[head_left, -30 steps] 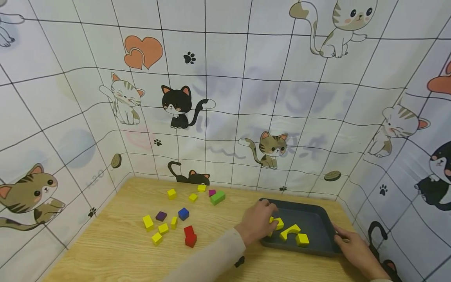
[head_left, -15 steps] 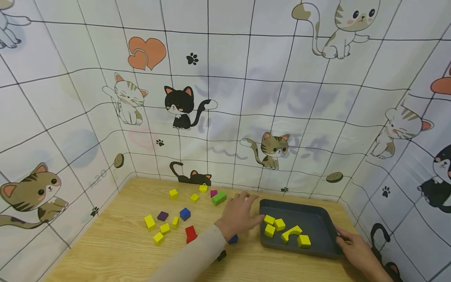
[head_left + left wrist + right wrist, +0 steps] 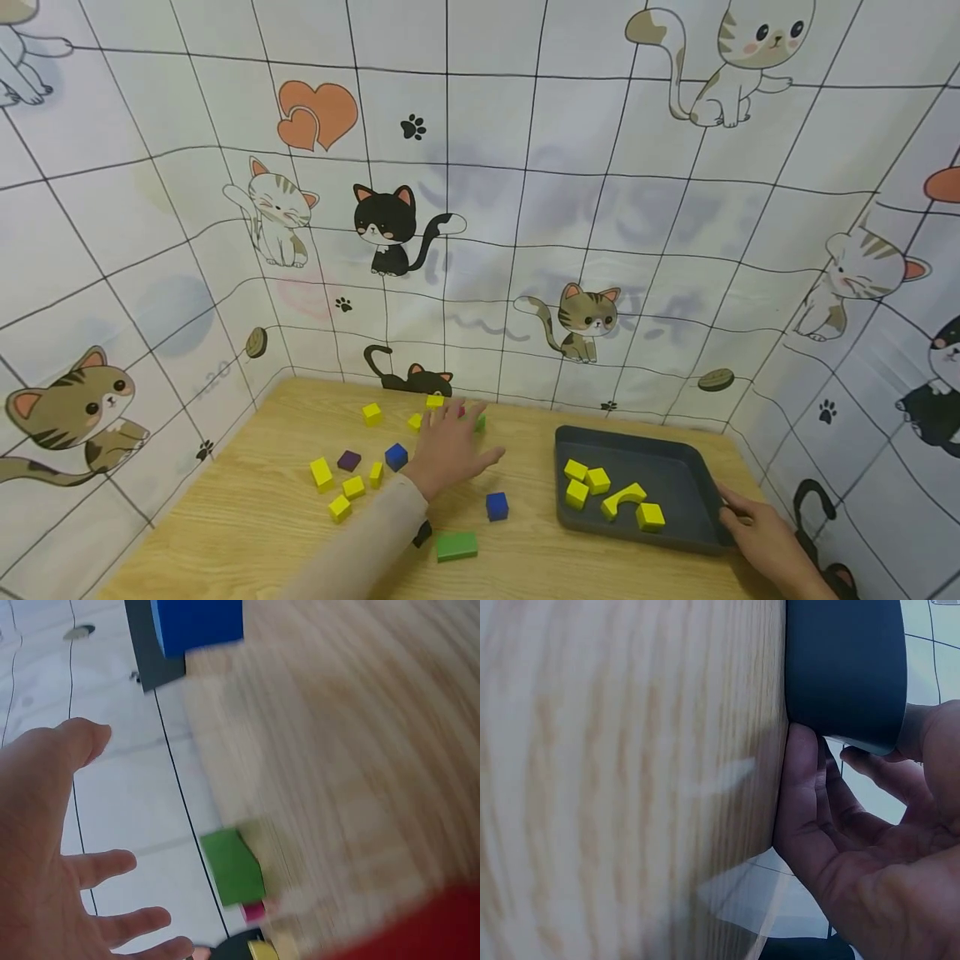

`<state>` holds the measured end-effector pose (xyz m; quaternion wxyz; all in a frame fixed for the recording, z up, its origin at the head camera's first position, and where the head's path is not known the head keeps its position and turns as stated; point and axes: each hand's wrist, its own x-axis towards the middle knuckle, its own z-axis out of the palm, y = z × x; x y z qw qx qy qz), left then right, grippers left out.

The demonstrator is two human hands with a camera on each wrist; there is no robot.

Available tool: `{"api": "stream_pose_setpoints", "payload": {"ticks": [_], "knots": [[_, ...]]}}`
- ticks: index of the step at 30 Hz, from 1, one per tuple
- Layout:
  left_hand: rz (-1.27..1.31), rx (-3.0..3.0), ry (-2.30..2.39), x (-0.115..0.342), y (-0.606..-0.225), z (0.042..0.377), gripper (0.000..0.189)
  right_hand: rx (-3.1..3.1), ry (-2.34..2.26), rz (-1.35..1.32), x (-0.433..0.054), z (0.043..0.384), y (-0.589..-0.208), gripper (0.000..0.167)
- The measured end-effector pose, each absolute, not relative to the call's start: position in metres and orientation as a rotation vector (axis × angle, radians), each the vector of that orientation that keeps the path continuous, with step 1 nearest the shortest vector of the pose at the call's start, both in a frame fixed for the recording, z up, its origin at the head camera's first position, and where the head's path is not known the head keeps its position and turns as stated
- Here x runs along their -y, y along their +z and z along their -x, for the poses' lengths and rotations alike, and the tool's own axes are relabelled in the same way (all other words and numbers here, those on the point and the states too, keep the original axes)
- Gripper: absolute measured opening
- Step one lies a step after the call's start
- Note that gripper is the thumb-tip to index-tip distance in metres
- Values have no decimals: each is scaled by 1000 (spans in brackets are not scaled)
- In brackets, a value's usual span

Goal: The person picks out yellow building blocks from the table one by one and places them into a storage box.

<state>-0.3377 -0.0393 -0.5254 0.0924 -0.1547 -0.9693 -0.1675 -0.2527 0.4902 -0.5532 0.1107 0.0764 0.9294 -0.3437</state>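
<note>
My left hand [image 3: 448,452] is over the middle of the table, fingers spread and nothing in them. Beneath and beyond it a green block [image 3: 232,866] and a magenta block [image 3: 253,910] are partly hidden in the head view. A blue cube [image 3: 497,506] and a flat green block [image 3: 456,546] lie to its right and nearer me. My right hand [image 3: 765,533] holds the right side of the dark grey tray [image 3: 678,479], thumb at the rim and fingers against the outer wall [image 3: 847,675]. In the tray sit several yellow blocks [image 3: 576,493] and a yellow arch block [image 3: 624,498].
Left of my left hand lie several yellow blocks [image 3: 321,474], a dark purple block [image 3: 348,461] and another blue block [image 3: 396,456]. More yellow blocks [image 3: 372,414] are near the back edge. A cat-printed sheet [image 3: 480,208] stands around the wooden table [image 3: 225,517].
My left hand has left the tray's left side and moved left across the table, fingers spread, uncovering yellow blocks, the blue cube and the flat green block. My right hand stays at the tray.
</note>
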Motion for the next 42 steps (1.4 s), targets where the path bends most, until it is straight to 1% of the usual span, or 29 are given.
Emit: {"api": "stream_pose_setpoints", "payload": {"ticks": [5, 10, 16, 24, 32, 42], "knots": [[356, 2898, -540, 67, -529, 343, 87, -2749, -992, -237, -489, 253, -554, 69], [277, 2904, -500, 93, -529, 346, 91, -2759, -973, -243, -486, 251, -553, 69], [203, 2896, -559, 123, -526, 343, 89, -2763, -974, -230, -487, 251, -555, 69], [102, 2964, -542, 153, -527, 350, 87, -2760, -976, -243, -491, 253, -557, 71], [74, 2986, -566, 176, -530, 353, 74, -2775, -986, -231, -488, 251, -553, 68], [53, 2958, -676, 184, -536, 359, 50, -2756, -1017, -232, -487, 250, -552, 69]]}}
